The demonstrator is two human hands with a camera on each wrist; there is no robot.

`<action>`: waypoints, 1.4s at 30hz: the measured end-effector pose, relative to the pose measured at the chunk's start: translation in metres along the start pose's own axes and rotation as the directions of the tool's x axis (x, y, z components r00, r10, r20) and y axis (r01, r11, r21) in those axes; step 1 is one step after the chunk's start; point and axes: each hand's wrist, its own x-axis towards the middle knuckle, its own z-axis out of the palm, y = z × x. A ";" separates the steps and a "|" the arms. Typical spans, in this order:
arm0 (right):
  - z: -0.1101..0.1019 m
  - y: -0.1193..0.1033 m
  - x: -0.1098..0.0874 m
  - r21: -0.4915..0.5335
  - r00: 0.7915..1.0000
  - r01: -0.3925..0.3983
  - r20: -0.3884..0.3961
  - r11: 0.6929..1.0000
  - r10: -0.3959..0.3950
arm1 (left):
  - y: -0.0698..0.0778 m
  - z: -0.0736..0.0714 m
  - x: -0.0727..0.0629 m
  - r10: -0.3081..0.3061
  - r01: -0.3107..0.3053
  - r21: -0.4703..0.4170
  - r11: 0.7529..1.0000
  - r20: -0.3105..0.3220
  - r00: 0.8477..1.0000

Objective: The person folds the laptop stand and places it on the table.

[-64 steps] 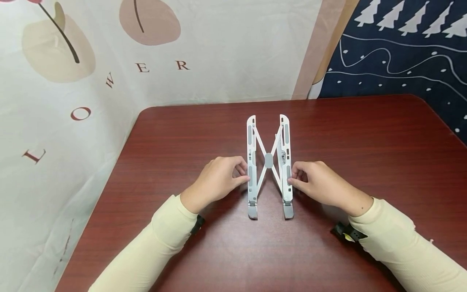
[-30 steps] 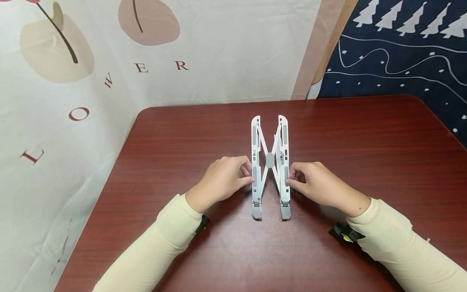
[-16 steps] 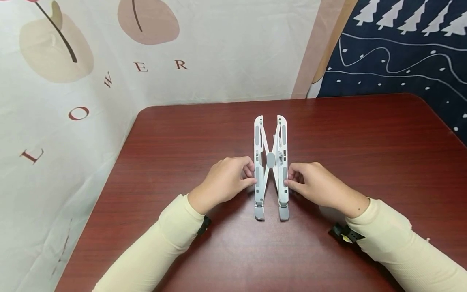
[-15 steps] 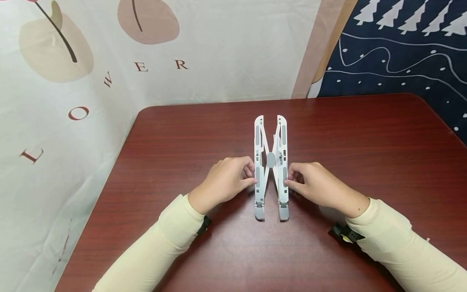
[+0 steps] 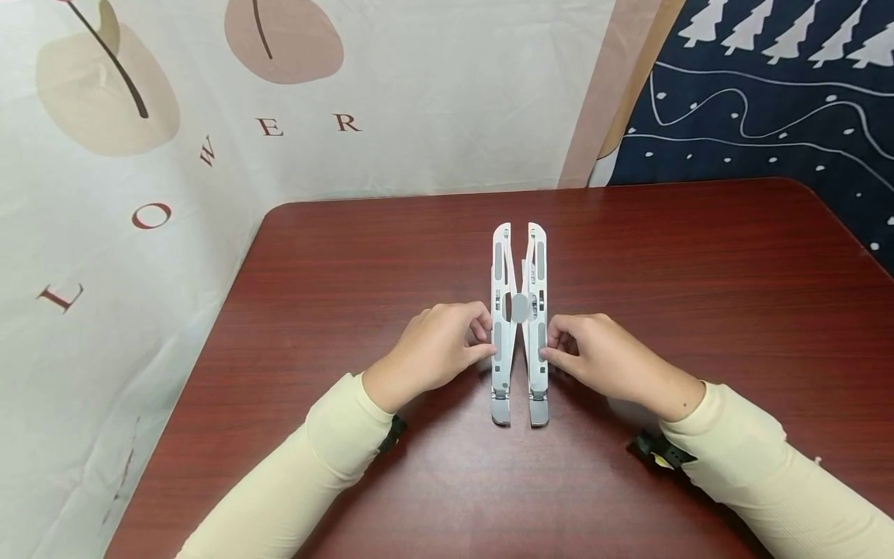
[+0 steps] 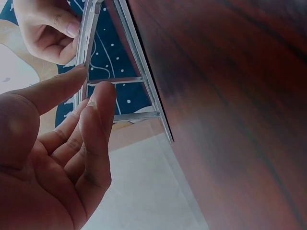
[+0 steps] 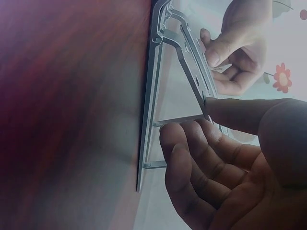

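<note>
A person's two bare hands held a silver folding stand (image 5: 519,307) that stood near the middle of a reddish-brown table (image 5: 663,256). The stand's two long rails ran away from the person, close together with a narrow gap between them; thin arms crossed in that gap, joined at a rounded grey hub. Grey strips lined each rail, and a metal lip (image 5: 500,409) finished each near end.

The left hand (image 5: 440,345) was at the outer side of the left rail, its thumb and curled fingers pinching the edge just past the nearer end. The right hand (image 5: 604,357) mirrored it, thumb and fingers pinching the right rail. Both wrist views showed lower bars along the table and upper bars raised above them.

Pale yellow sleeves (image 5: 300,473) covered both arms, and a dark band (image 5: 656,449) showed under the right cuff. Behind the table hung a whitish cloth (image 5: 454,101) with the letters L, O, W, E, R, and a navy cloth (image 5: 743,116) with white trees.
</note>
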 end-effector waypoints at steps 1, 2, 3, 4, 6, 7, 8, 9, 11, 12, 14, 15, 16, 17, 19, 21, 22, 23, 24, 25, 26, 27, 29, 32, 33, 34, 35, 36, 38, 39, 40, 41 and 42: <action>0.000 0.000 0.000 0.001 1.000 0.001 0.000 1.000 -0.001 | 0.000 0.000 0.000 0.000 0.000 0.001 1.000 0.001 1.000; 0.000 0.000 0.000 0.001 1.000 0.001 -0.001 1.000 -0.001 | 0.000 0.000 0.000 -0.001 0.001 0.001 1.000 0.002 1.000; 0.001 0.000 0.000 0.002 1.000 0.001 -0.001 1.000 -0.001 | 0.000 0.000 0.000 0.000 0.000 0.001 1.000 0.003 1.000; 0.001 -0.001 0.000 0.003 1.000 0.001 0.000 1.000 -0.001 | 0.000 0.001 0.000 0.000 0.000 0.002 1.000 0.003 1.000; 0.001 -0.001 0.000 0.004 1.000 -0.001 0.003 1.000 0.001 | 0.000 0.001 0.001 0.002 -0.002 0.002 1.000 0.006 1.000; 0.001 -0.001 0.000 0.003 1.000 -0.002 0.005 1.000 0.002 | 0.000 0.002 0.001 0.003 -0.003 0.000 1.000 0.008 1.000; 0.001 -0.001 0.000 0.004 1.000 -0.003 0.006 1.000 0.003 | 0.000 0.002 0.001 0.004 -0.004 -0.003 1.000 0.010 1.000; 0.001 -0.001 0.001 0.004 1.000 -0.004 0.008 1.000 0.004 | 0.000 0.002 0.001 0.006 -0.006 -0.004 1.000 0.011 1.000; 0.001 -0.002 0.001 0.005 1.000 -0.005 0.011 1.000 0.005 | 0.000 0.002 0.001 0.010 -0.010 -0.006 1.000 0.012 1.000; 0.001 -0.002 0.001 0.005 1.000 -0.005 0.012 1.000 0.005 | 0.000 0.002 0.001 0.012 -0.012 -0.007 1.000 0.010 1.000; 0.001 -0.002 0.001 0.006 1.000 -0.005 0.013 1.000 0.005 | 0.000 0.002 0.001 0.018 -0.018 -0.006 1.000 0.006 1.000; 0.001 -0.002 0.001 0.007 1.000 -0.004 0.015 1.000 0.004 | 0.000 0.002 0.001 0.020 -0.020 -0.005 1.000 0.005 1.000; 0.001 -0.003 0.001 0.008 1.000 -0.003 0.015 1.000 0.003 | 0.001 0.002 0.001 0.021 -0.021 -0.006 1.000 0.004 1.000; 0.001 -0.003 0.001 0.008 1.000 -0.003 0.015 1.000 0.002 | 0.001 0.002 0.001 0.022 -0.022 -0.005 1.000 0.004 1.000; 0.001 -0.003 0.001 0.011 1.000 -0.001 0.017 1.000 0.001 | 0.001 0.003 0.001 0.021 -0.021 -0.005 1.000 0.008 1.000; 0.002 -0.003 0.000 0.014 1.000 0.000 0.019 1.000 0.000 | 0.001 0.003 0.000 0.019 -0.019 -0.004 1.000 0.012 1.000; 0.002 -0.003 0.000 0.014 1.000 0.000 0.019 1.000 0.000 | 0.001 0.003 0.000 0.018 -0.018 -0.003 1.000 0.013 1.000; 0.002 -0.003 0.000 0.015 1.000 0.001 0.020 1.000 -0.001 | 0.001 0.003 0.000 0.018 -0.018 -0.003 1.000 0.014 1.000; 0.002 -0.003 0.000 0.016 1.000 0.002 0.020 1.000 -0.002 | 0.002 0.003 0.001 0.018 -0.018 -0.003 1.000 0.014 1.000; 0.003 -0.003 0.000 0.016 1.000 0.003 0.019 1.000 -0.003 | 0.002 0.004 0.001 0.018 -0.018 -0.001 1.000 0.014 1.000; 0.003 -0.003 0.000 0.015 1.000 0.003 0.019 1.000 -0.004 | 0.002 0.004 0.001 0.019 -0.019 -0.002 1.000 0.015 1.000; 0.003 -0.004 0.000 0.014 1.000 0.004 0.019 1.000 -0.004 | 0.002 0.004 0.000 0.020 -0.020 -0.004 1.000 0.017 1.000; 0.003 -0.004 0.000 0.014 1.000 0.004 0.019 1.000 -0.004 | 0.003 0.005 0.001 0.025 -0.025 -0.008 1.000 0.021 0.999; 0.004 -0.004 0.000 0.013 1.000 0.003 0.020 1.000 -0.003 | 0.004 0.006 0.000 0.031 -0.031 -0.012 0.999 0.027 0.999; 0.004 -0.004 0.000 0.013 1.000 0.002 0.021 1.000 -0.002 | 0.004 0.006 0.000 0.032 -0.032 -0.012 0.999 0.029 0.999; 0.004 -0.004 0.000 0.014 1.000 0.002 0.021 1.000 -0.002 | 0.004 0.006 0.000 0.033 -0.032 -0.012 0.999 0.030 0.999; 0.005 -0.004 0.000 0.013 1.000 0.002 0.021 1.000 -0.003 | 0.004 0.006 0.000 0.032 -0.032 -0.013 0.999 0.032 0.999; 0.005 -0.004 0.000 0.011 1.000 0.003 0.020 1.000 -0.003 | 0.004 0.006 0.000 0.032 -0.031 -0.014 0.999 0.033 0.999; 0.005 -0.005 -0.001 0.008 1.000 0.004 0.018 1.000 -0.004 | 0.005 0.006 0.000 0.032 -0.031 -0.017 0.999 0.035 0.999; 0.006 -0.005 -0.001 0.008 1.000 0.004 0.017 1.000 -0.004 | 0.005 0.006 -0.001 0.034 -0.033 -0.017 0.999 0.035 0.999; 0.006 -0.005 -0.001 0.008 1.000 0.005 0.016 1.000 -0.006 | 0.005 0.006 -0.001 0.034 -0.033 -0.019 0.999 0.035 0.999; 0.006 -0.005 -0.001 0.006 1.000 0.007 0.014 1.000 -0.007 | 0.005 0.006 -0.001 0.034 -0.034 -0.020 0.999 0.034 0.999; 0.006 -0.005 -0.001 0.008 1.000 0.007 0.014 1.000 -0.008 | 0.005 0.006 -0.001 0.035 -0.034 -0.020 0.999 0.034 0.999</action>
